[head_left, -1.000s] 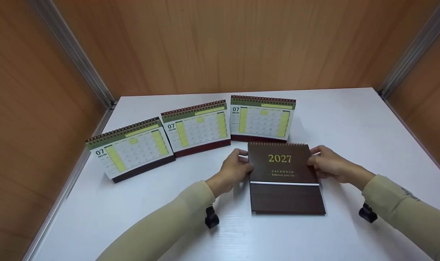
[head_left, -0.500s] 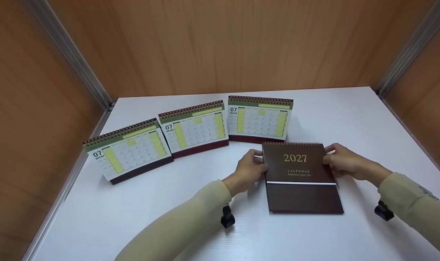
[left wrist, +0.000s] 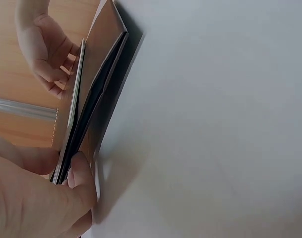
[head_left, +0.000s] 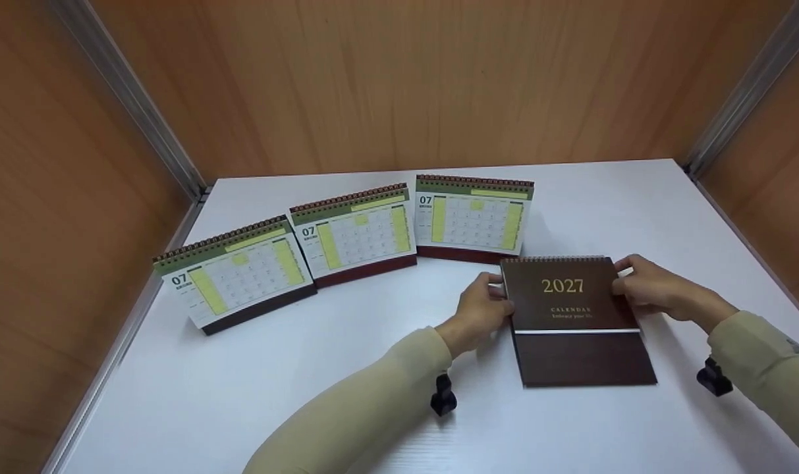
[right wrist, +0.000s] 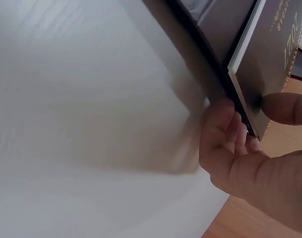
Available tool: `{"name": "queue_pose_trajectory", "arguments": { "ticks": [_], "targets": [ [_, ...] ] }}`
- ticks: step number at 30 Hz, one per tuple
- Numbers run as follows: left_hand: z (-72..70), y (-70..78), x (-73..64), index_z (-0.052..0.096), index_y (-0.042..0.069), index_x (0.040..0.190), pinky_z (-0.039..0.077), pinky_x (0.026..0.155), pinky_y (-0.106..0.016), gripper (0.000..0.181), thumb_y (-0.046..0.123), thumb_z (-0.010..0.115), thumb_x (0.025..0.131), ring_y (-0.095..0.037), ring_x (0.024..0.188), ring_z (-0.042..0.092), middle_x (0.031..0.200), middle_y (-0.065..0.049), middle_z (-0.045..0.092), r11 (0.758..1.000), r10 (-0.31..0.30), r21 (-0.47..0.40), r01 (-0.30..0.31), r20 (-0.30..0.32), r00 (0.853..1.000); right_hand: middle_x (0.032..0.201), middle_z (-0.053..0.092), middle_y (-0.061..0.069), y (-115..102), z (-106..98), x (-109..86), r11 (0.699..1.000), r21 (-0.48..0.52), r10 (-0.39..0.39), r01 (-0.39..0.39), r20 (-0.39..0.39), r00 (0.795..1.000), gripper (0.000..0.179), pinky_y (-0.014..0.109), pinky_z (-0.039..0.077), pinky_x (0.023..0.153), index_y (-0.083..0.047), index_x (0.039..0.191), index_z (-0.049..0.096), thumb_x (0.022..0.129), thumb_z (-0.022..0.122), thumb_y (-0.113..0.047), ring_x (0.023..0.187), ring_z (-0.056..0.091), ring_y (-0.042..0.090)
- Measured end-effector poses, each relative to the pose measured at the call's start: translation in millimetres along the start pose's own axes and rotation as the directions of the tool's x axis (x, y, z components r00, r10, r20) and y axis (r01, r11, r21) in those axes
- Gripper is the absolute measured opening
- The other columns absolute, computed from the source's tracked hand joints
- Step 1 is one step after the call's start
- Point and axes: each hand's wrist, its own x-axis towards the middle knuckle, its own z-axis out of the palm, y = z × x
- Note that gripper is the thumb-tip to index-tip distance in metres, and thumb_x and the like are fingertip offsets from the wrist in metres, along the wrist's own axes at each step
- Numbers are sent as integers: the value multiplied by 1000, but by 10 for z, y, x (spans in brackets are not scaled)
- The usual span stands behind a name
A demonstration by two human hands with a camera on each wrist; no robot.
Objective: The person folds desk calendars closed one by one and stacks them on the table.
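Observation:
A dark brown spiral-bound desk calendar (head_left: 578, 355), marked 2027 in gold, lies tilted up toward its bound edge at the right of the table. My left hand (head_left: 479, 313) grips its left side near the top. On the opposite side my right hand (head_left: 662, 291) pinches the upper edge, thumb on the cover. In the left wrist view the layers of the calendar (left wrist: 104, 47) stand apart at the side, with the left thumb and fingers around them. The right wrist view has the right fingers (right wrist: 223, 134) under the cover edge.
Three desk calendars stand in a row behind, turned to a 07 page: left (head_left: 241, 276), middle (head_left: 353, 234) and right (head_left: 473, 220). They rest on a white table (head_left: 274, 395) enclosed by wooden panels (head_left: 439, 79).
Both hands have carried the brown calendar to the right across the table, away from the standing row. The three standing calendars have kept their places.

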Motion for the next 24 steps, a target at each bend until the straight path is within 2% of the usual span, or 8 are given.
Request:
{"name": "queue_pose_trajectory", "arguments": {
  "ticks": [4, 9, 15, 20, 24],
  "targets": [
    [98, 9, 4, 59, 9, 134, 60, 97, -37, 44, -9, 69, 95, -22, 104, 70, 112, -7, 68, 1000, 14, 5, -14, 6, 1000, 134, 59, 31, 68, -75, -3, 999, -33, 5, -5, 2, 1000, 64, 39, 57, 90, 15, 151, 17, 103, 49, -15, 112, 67, 27],
    [183, 9, 29, 60, 7, 134, 58, 99, -36, 44, -7, 71, 94, -21, 106, 70, 114, -6, 70, 995, 35, 92, -36, 7, 999, 131, 59, 31, 132, -143, 4, 997, -79, 22, -22, 1, 1000, 64, 40, 57, 90, 17, 151, 16, 105, 46, -15, 114, 67, 32],
    [284, 55, 90, 62, 4, 142, 58, 96, -32, 51, -8, 72, 94, -15, 100, 66, 107, -2, 69, 990, 24, 137, -23, -4, 1000, 127, 61, 30, 151, -207, 0, 998, -64, 15, -15, -10, 1000, 62, 38, 59, 87, 18, 149, 16, 105, 46, -13, 105, 70, 24],
    [377, 71, 138, 65, 6, 142, 58, 96, -28, 52, -9, 72, 93, -10, 96, 64, 103, 0, 69, 988, 18, 157, -17, -8, 1000, 129, 59, 33, 175, -264, 1, 996, -87, 18, -20, -21, 1000, 64, 39, 58, 88, 21, 150, 15, 104, 44, -13, 110, 69, 28],
    [416, 78, 193, 65, 6, 144, 56, 99, -28, 53, -8, 72, 93, -9, 100, 64, 108, 0, 71, 982, 45, 186, -40, -22, 999, 132, 55, 36, 196, -286, 31, 993, -114, 22, -27, -41, 999, 64, 38, 57, 88, 23, 150, 16, 104, 43, -13, 114, 65, 32]
  ]
}}
